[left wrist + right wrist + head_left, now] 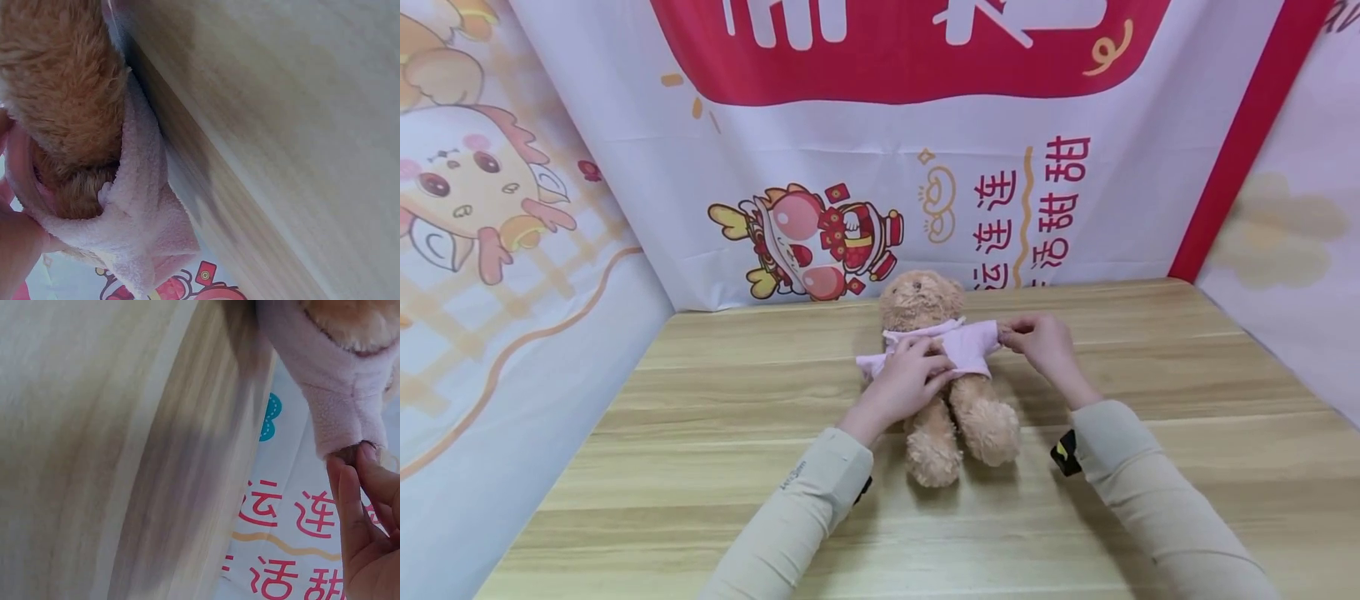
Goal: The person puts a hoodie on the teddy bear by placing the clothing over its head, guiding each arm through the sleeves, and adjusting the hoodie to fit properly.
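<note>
A light brown teddy bear (977, 425) lies on its back on the table, head towards the back wall. It wears a small pink fleece shirt (966, 346), whose sleeve on the right reaches almost to the end of the arm. My left hand (906, 379) lies over the belly, its bent fingers and thumb holding the shirt front near the hem. In the left wrist view the hem (75, 225) hangs open around the fur. With thumb and fingertips, my right hand (369, 506) pinches the bear's paw (347, 454) at the sleeve opening.
The wood-grain table (700, 467) runs back to a printed cloth wall (820, 142) just behind the bear's head. More printed cloth (467, 317) stands along the left side. A black wrist camera (1066, 454) sits under the right cuff.
</note>
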### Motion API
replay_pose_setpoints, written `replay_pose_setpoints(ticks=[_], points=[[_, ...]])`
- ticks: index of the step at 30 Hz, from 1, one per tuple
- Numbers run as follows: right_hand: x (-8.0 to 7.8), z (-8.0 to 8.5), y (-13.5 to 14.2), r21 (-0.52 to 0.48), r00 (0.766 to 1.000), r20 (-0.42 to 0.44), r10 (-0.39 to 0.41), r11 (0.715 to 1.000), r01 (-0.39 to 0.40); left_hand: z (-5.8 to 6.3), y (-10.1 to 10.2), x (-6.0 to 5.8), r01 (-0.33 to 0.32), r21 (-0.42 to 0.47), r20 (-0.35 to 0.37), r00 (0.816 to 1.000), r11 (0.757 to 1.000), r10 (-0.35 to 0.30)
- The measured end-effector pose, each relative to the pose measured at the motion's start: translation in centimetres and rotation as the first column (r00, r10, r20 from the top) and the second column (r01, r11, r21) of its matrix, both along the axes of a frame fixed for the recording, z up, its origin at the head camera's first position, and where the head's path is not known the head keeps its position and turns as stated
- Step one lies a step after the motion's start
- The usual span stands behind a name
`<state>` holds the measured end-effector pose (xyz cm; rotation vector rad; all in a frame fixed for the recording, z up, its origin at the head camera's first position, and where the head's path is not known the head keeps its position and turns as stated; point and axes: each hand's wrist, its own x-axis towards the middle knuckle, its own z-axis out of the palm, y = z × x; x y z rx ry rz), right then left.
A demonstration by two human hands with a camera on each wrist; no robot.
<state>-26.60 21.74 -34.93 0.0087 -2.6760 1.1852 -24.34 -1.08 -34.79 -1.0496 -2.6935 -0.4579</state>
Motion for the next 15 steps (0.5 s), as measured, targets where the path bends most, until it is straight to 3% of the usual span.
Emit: replay_pose_setpoints(ticks=[10,15], points=[[-0.9,-0.3,0.2,-0.09,0.999,0.033,-0.005,0.996,0.008,0.1,0.0,0.1,0.031,0.016,0.057,0.998,0.999,-0.032],[-1.2,-0.3,0.3,-0.057,0.999,0.031,-0.016,0.998,0.017,0.2,-0.2,0.1,0.057,0.016,0.072,0.996,0.998,-0.058]])
